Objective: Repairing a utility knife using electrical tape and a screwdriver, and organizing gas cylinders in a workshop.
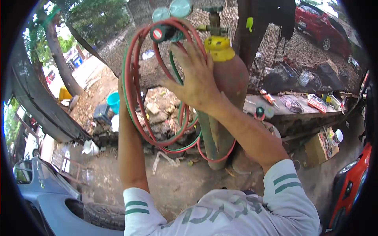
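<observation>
A coil of red and green hose (136,63) hangs from a regulator with a black knob (158,34) and two round gauges (181,8). The regulator sits beside the valve (214,23) of a tall gas cylinder (232,78) with a yellow collar (218,49). My right hand (195,74) is raised before the coil, fingers spread and stretched upward, overlapping the hoses beneath the regulator. Along the coil's left side my left hand (123,84) reaches up; its fingers are hidden behind the hoses. Lower down, hose loops pass around the cylinder's foot.
A ledge (291,108) with tools and cable runs to the right. Below it stands a cardboard box (321,147). A blue-grey car (51,196) is at lower left, a red one (350,188) at lower right. Rubble, a teal bucket (113,101) and mesh lie beyond.
</observation>
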